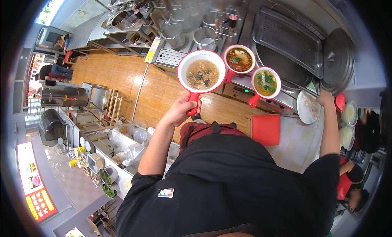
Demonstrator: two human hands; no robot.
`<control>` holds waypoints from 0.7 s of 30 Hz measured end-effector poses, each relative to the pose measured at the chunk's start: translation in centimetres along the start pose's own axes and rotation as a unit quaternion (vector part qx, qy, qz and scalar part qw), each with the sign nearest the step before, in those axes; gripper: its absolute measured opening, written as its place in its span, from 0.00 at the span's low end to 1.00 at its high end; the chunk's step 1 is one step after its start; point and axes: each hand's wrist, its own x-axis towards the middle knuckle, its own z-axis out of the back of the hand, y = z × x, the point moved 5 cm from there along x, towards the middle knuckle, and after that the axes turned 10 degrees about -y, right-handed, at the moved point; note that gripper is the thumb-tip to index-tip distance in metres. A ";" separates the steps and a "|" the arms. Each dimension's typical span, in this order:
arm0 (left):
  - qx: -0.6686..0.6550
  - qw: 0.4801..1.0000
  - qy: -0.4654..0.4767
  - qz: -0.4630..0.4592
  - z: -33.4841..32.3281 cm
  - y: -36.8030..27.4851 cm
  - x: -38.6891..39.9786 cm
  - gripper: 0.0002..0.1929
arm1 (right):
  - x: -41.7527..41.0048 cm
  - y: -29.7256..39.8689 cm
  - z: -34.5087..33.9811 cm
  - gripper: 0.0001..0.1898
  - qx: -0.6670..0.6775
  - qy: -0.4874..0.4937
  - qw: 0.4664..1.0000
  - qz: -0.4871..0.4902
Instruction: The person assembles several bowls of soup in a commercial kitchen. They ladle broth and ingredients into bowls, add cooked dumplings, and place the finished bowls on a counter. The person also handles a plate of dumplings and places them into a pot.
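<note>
My left hand (pixel 183 109) grips the red handle of a white bowl with a red rim (pixel 187 60), which holds brown broth with dark flakes and pale crumbs. Just right of it, a handled bowl of reddish-brown soup with greens (pixel 239 60) rests at the cooker's front edge. Beside that stands a handled bowl of yellowish soup with leafy greens (pixel 265 83). My right hand (pixel 325 98) reaches out to the right, by a white plate of pale food (pixel 307 107) and the end of a long dark bar; what its fingers hold cannot be made out.
Wire noodle strainers (pixel 204 38) stand in the steaming cooker. A perforated metal tray (pixel 288 38) lies over a large pan, with a round metal lid (pixel 337 62) beside it. A red stool (pixel 265 129) stands near my legs. Containers line the left counter. Several people are farther off at both sides.
</note>
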 end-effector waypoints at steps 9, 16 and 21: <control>-0.056 0.997 0.037 -0.022 9.4 -3.7 3.4 0.13 | -12.5 49.0 10.1 0.22 0.652 0.216 0.711 0.153; -0.034 0.997 0.073 -0.010 13.8 -9.1 7.4 0.12 | -9.5 66.4 12.6 0.13 0.837 0.347 0.415 -0.085; 0.034 0.992 0.118 -0.031 14.0 -13.0 9.8 0.11 | -6.2 68.2 14.6 0.11 0.820 0.309 0.451 -0.171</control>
